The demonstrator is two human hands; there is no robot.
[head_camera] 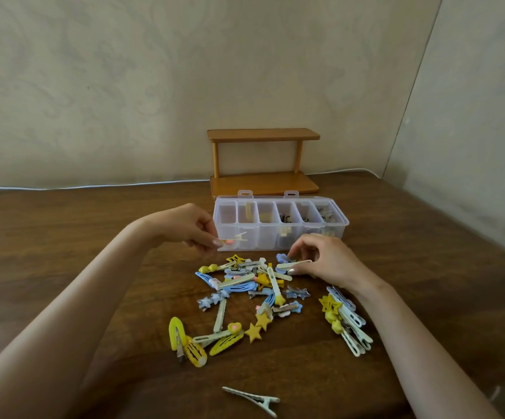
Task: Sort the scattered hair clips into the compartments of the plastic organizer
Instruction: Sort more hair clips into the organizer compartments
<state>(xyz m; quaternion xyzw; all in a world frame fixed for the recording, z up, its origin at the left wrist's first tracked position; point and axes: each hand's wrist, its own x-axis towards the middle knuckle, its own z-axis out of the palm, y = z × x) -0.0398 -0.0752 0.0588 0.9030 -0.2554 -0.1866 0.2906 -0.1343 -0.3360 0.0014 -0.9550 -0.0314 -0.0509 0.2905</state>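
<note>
Left hand (190, 228) pinches cream clip (235, 239); right hand (328, 261) pinches pale clip (294, 264)

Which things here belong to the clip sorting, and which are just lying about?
Job: organizer; clip pile; side stack; lone clip; pink-trimmed clip pinched by left hand; cream clip pinched by right hand.
Lying about: wooden shelf; white cable.

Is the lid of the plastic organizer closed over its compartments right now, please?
No, the plastic organizer stands open, its lid swung back behind it and the compartments exposed from above.
</note>
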